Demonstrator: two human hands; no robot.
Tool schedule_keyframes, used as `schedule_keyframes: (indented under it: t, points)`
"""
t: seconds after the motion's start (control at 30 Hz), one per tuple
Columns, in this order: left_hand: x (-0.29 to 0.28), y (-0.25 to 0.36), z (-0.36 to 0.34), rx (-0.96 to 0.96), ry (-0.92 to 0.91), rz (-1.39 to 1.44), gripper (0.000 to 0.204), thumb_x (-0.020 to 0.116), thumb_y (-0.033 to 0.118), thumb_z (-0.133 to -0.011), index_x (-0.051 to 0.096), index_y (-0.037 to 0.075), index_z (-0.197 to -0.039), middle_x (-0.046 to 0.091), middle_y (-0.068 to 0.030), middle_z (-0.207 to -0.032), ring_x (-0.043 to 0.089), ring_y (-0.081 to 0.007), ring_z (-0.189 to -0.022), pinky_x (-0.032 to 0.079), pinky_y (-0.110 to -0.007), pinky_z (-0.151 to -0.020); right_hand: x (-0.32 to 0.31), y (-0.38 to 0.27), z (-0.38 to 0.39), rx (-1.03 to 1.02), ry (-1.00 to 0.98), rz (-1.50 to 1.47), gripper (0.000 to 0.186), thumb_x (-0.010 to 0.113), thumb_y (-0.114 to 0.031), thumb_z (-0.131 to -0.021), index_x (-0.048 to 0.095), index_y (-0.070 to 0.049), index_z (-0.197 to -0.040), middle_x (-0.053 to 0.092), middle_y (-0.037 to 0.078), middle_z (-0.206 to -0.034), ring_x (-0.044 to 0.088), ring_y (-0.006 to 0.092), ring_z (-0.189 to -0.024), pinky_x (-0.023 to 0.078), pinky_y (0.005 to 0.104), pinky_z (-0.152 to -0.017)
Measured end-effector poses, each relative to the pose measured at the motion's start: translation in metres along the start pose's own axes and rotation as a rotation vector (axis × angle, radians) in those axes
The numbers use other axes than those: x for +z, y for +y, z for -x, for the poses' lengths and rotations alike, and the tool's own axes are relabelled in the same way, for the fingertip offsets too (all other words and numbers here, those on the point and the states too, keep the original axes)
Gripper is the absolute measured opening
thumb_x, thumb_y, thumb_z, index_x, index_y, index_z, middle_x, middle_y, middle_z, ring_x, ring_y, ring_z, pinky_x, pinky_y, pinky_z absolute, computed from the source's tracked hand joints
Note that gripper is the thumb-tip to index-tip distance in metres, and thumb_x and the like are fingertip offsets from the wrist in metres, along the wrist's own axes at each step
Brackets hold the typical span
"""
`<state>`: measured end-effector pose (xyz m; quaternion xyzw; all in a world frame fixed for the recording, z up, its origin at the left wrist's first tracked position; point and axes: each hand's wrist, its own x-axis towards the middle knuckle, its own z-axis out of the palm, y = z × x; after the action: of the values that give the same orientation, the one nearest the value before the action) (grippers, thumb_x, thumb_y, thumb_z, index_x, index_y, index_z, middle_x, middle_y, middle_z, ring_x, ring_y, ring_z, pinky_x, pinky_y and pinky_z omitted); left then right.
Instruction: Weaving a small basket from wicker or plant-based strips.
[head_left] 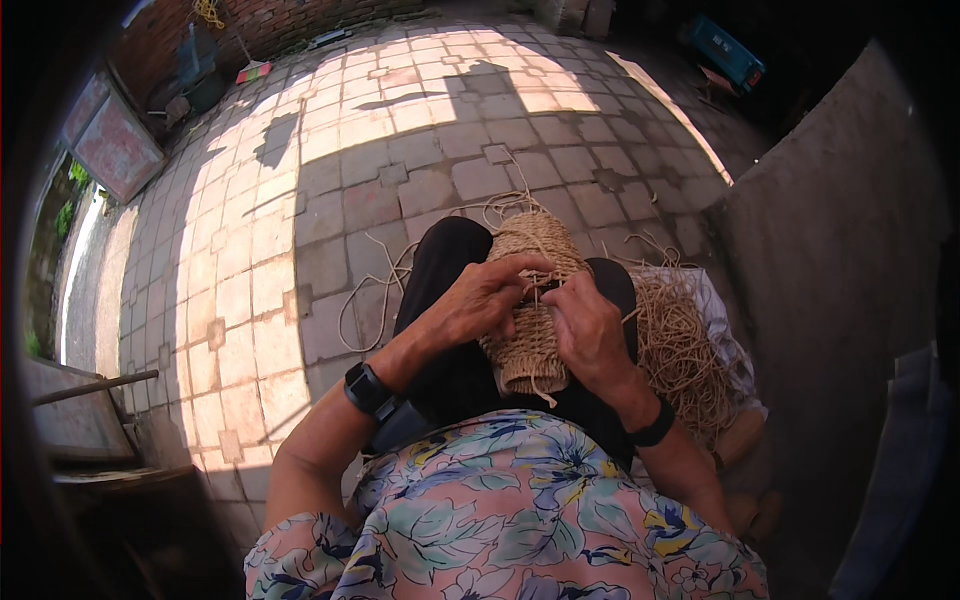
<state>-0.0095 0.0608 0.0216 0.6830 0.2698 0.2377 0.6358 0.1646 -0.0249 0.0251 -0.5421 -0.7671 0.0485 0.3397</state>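
Observation:
Across my lap lies a tube-shaped woven piece (528, 352) of tan twisted cord, with a round open end toward my body. My left hand (488, 298) grips its left side, the index finger stretched over the top. From the right, my right hand (588, 325) pinches at the middle of the weave, with thumb and finger closed near a dark gap. Thin strands run between the two hands; which fingers hold them is partly hidden. The far part of the weave (530, 235) rests between my knees.
Beside my right leg, a heap of loose cord (680, 350) lies on a white sack (722, 325). Loose strands (375, 290) trail over the paving left of my knee. A grey wall (820, 210) rises at the right. A blue crate-like object (728, 55) stands far right.

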Motion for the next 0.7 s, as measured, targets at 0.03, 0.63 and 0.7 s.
schedule_keyframes:
  t: [0.03,0.63,0.7]
  points:
    - [-0.001,0.000,-0.002,-0.017,-0.030,-0.011,0.037,0.041,0.001,-0.091,0.051,0.009,-0.126,0.057,-0.0024,-0.082,0.057,-0.0057,-0.058,0.049,-0.020,-0.054,0.000,0.000,0.000,-0.001,-0.001,0.000,0.016,0.058,0.007,-0.074,0.056,0.000,-0.089,0.048,0.015,-0.087,0.058,0.0338,-0.073,0.048,0.0413,-0.063]
    - [0.009,-0.004,-0.002,-0.155,0.005,0.068,0.023,0.046,0.007,-0.091,0.045,0.009,-0.115,0.057,-0.0010,-0.081,0.056,-0.0063,-0.058,0.046,-0.020,-0.050,0.001,0.036,-0.046,0.304,-0.092,-0.086,0.017,0.061,-0.020,-0.080,0.059,-0.004,-0.079,0.061,0.010,-0.075,0.060,0.0288,-0.068,0.046,0.0381,-0.061]
    - [0.010,-0.004,-0.002,-0.164,0.002,0.109,0.022,0.047,0.007,-0.092,0.045,0.009,-0.113,0.056,-0.0006,-0.082,0.055,-0.0060,-0.058,0.045,-0.019,-0.049,-0.002,0.037,-0.042,0.296,-0.060,-0.139,0.016,0.061,-0.018,-0.081,0.059,-0.002,-0.078,0.061,0.009,-0.072,0.060,0.0257,-0.064,0.046,0.0361,-0.059]
